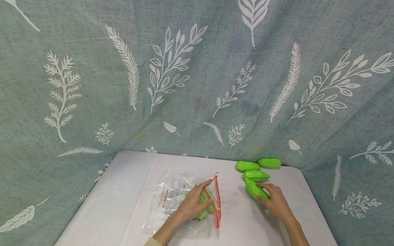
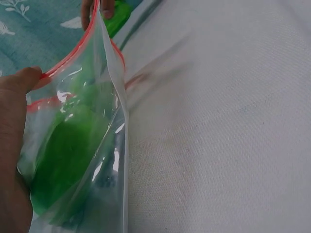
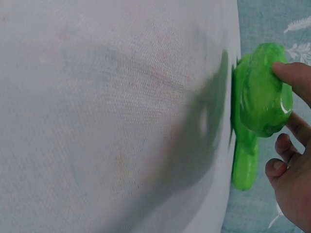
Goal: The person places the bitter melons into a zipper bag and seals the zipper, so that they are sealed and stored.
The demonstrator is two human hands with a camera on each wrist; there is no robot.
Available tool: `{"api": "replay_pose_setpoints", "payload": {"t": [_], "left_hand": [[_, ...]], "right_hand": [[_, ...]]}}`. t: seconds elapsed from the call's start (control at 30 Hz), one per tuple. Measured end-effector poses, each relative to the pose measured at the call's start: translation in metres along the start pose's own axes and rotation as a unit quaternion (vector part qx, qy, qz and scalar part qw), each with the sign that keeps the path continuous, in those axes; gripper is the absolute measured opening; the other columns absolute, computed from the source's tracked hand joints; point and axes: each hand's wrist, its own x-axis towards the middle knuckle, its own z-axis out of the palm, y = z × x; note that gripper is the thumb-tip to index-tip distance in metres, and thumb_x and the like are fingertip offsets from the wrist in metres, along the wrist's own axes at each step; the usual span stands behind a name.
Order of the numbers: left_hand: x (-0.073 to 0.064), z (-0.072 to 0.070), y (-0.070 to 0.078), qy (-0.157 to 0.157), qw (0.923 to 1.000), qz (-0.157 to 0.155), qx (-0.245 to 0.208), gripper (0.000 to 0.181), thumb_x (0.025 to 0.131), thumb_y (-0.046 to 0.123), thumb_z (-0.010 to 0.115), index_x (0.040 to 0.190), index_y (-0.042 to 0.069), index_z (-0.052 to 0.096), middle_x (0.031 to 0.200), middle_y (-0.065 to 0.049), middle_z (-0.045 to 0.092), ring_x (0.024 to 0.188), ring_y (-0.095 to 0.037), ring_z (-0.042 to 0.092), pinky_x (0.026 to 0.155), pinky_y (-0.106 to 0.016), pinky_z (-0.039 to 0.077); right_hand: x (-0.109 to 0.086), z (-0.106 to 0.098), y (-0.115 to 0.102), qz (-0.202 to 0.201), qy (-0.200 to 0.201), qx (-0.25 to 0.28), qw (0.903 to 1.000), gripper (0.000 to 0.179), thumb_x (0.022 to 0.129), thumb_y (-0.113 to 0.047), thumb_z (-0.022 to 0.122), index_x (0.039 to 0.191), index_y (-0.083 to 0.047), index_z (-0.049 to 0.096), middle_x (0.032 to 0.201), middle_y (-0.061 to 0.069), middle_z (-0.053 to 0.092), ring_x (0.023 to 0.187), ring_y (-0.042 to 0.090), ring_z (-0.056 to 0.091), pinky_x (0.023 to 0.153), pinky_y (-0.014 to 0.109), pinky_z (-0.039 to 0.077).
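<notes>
The left hand [image 1: 197,201] holds the zip bag [image 1: 172,196], probably so that its mouth stands apart, with gourds [image 1: 202,214] inside. The right hand [image 1: 275,200] pinches one green gourd [image 1: 254,189] across its sides, perhaps for steadiness; beyond it lie three loose gourds [image 1: 256,176].

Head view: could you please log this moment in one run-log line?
left grip: holds clear bag, mouth open | right grip: holds green vegetable | bag: green contents | table: three loose green vegetables
</notes>
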Motion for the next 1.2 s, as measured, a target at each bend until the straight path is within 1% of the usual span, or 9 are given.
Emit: {"api": "replay_pose_setpoints", "payload": {"t": [0.23,0.43,0.67,0.87,1.2], "left_hand": [[0.000,-0.001,0.001,0.002,1.0000,0.004,-0.005,0.072,0.095,0.037,0.071,0.156,0.026,0.034,0.155,0.008,0.044,0.140,-0.024,0.045,0.120,-0.055,0.030],[0.001,0.000,0.002,-0.001,1.0000,0.001,0.002,0.072,0.095,0.039,0.070,0.156,0.026,0.034,0.155,0.008,0.044,0.140,-0.023,0.045,0.119,-0.053,0.032],[0.001,-0.002,0.004,0.000,0.9999,-0.001,0.010,0.072,0.095,0.038,0.070,0.156,0.025,0.034,0.155,0.007,0.044,0.140,-0.024,0.046,0.120,-0.053,0.032],[0.001,-0.001,0.004,-0.001,1.0000,-0.001,0.005,0.071,0.095,0.037,0.070,0.156,0.024,0.035,0.155,0.006,0.044,0.141,-0.024,0.045,0.120,-0.054,0.031],[0.000,-0.001,0.004,0.000,1.0000,-0.001,0.006,0.072,0.095,0.036,0.071,0.156,0.024,0.035,0.155,0.005,0.045,0.141,-0.025,0.045,0.120,-0.053,0.031]], "right_hand": [[0.000,0.001,-0.003,0.008,-0.003,0.001,1.0000,0.053,0.086,-0.023,0.081,0.136,-0.017,0.062,0.128,0.010,0.064,0.122,0.036,0.053,0.101,0.061,0.044],[0.001,0.000,-0.007,0.012,-0.005,0.006,0.9999,0.054,0.086,-0.024,0.081,0.136,-0.018,0.063,0.128,0.009,0.064,0.121,0.035,0.053,0.100,0.060,0.045],[0.003,0.001,-0.010,0.009,-0.011,0.009,0.9999,0.053,0.086,-0.026,0.081,0.135,-0.018,0.063,0.128,0.007,0.065,0.121,0.033,0.054,0.102,0.058,0.043],[0.003,0.003,-0.013,0.007,-0.015,0.012,0.9998,0.053,0.086,-0.026,0.081,0.135,-0.017,0.063,0.128,0.007,0.065,0.122,0.033,0.054,0.104,0.059,0.041],[0.003,0.006,-0.017,-0.005,-0.010,0.022,0.9997,0.052,0.085,-0.026,0.081,0.134,-0.017,0.064,0.128,0.006,0.065,0.124,0.034,0.053,0.106,0.059,0.040]]}}
